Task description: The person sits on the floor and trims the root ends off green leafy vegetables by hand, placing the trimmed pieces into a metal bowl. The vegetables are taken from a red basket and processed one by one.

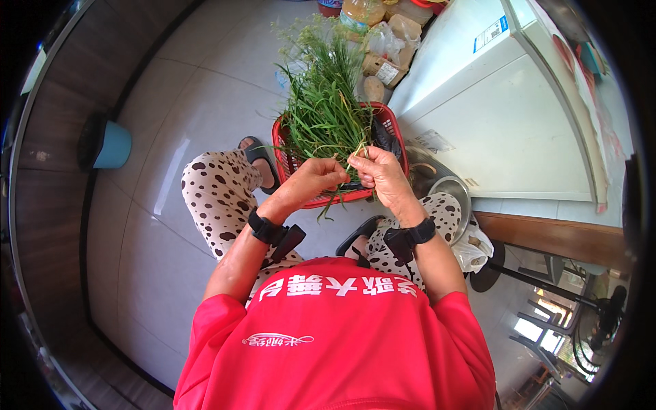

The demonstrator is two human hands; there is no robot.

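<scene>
Over the near side of a red plastic basket, my two hands are close together with fingertips pinched. My right hand grips a thin pale-green stalk, part of which shows above the thumb. My left hand pinches at the lower part of the same greenery, its fingertips partly hiding what they hold. A large bunch of leafy green stalks with feathery flowering tops fills the basket and leans out past its far rim. Dark plastic lines the basket's right side.
A white chest-like appliance stands at right, with a metal bowl by its base. Jars and bagged packages crowd the floor behind the basket. A blue bin is at left. My knees flank the basket.
</scene>
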